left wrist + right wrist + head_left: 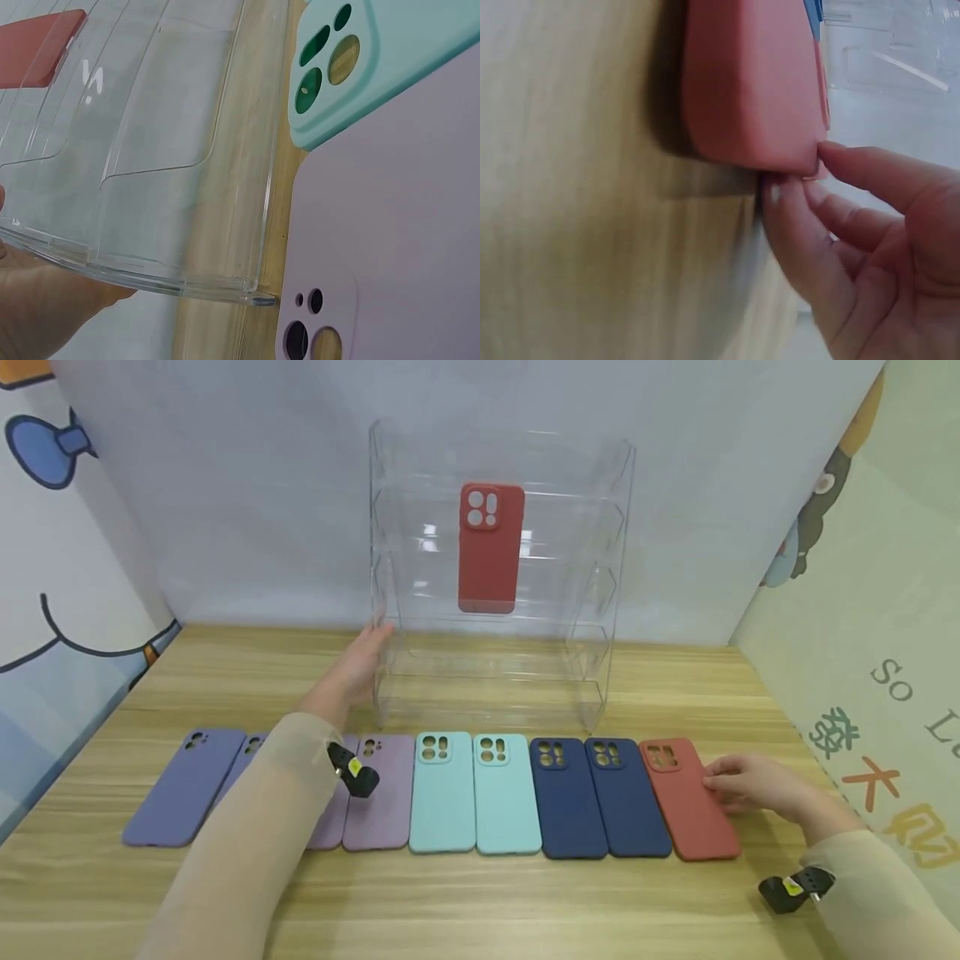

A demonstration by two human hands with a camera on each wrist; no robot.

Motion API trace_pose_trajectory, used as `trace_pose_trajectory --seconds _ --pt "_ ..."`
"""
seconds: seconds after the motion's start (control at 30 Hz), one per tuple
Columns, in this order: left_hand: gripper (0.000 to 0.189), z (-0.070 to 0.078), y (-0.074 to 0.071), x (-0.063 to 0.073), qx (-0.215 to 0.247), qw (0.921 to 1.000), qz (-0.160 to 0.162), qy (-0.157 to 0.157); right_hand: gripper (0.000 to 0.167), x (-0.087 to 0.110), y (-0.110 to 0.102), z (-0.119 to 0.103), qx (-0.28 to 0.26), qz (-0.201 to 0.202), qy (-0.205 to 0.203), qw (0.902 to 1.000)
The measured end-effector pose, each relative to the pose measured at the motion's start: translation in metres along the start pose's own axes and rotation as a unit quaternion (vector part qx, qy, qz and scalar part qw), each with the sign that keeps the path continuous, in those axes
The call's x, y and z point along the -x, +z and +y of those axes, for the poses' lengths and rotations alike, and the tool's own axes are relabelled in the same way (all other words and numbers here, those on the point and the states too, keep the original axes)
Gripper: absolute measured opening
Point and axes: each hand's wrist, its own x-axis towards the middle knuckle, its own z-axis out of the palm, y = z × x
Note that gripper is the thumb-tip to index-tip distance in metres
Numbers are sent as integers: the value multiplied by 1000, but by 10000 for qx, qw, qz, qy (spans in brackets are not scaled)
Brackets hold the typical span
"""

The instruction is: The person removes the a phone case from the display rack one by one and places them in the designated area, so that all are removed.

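Observation:
A clear acrylic display rack (495, 689) stands at the back of the table. My left hand (365, 656) holds its left side panel, the fingers partly out of frame in the left wrist view. One red phone case (487, 568) leans upright on an upper tier of the rack. On the table, my right hand (750, 785) pinches the right edge of another red phone case (693, 806), the last in a row. In the right wrist view, the fingertips (836, 154) meet at that case's (750, 90) edge.
Left of the red case lie navy phone cases (573, 802), mint cases (442, 802), pink-mauve cases (382, 802) and purple cases (180, 793), side by side. My left forearm covers part of the row. A printed cloth (885, 652) borders the right side.

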Motion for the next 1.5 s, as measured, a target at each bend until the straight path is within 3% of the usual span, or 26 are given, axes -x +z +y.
trace_pose_trajectory --seconds 0.13,0.27,0.37,0.57,0.77,0.93,1.1,1.23,1.37,1.43,1.5 --pt "61 1 1 -1 35 10000 -12 -9 38 -2 -2 -15 770 268 -124 9966" --pt "61 2 2 -2 46 10000 -35 25 39 -10 -3 -38 964 990 -829 9869" --pt "62 2 3 -3 63 10000 -61 29 43 -18 -4 -58 631 1474 -1308 9784" --pt "65 0 1 -4 81 10000 9 -7 50 -40 -7 -108 -489 1903 -1794 9640" --pt "65 1 0 -1 99 9999 -39 75 47 -65 -6 -158 -1603 2090 -2475 9324" --pt "62 2 -1 2 145 9998 -44 159 44 -85 -3 -199 -1860 1986 -2876 9183" --pt "62 2 -3 4 245 9995 -18 181 41 -103 2 -231 -2094 1975 -3029 9085" --pt "62 2 -2 7 221 9997 39 102 38 -117 7 -253 -2291 2119 -3102 8980" --pt "62 3 0 9 102 9999 60 41 39 -129 12 -272 -2492 2358 -3249 8813" --pt "62 3 1 10 50 10000 70 23 41 -134 13 -280 -2449 2466 -3242 8798" --pt "62 2 2 10 30 10000 92 11 46 -138 16 -286 -2354 2467 -3144 8859"
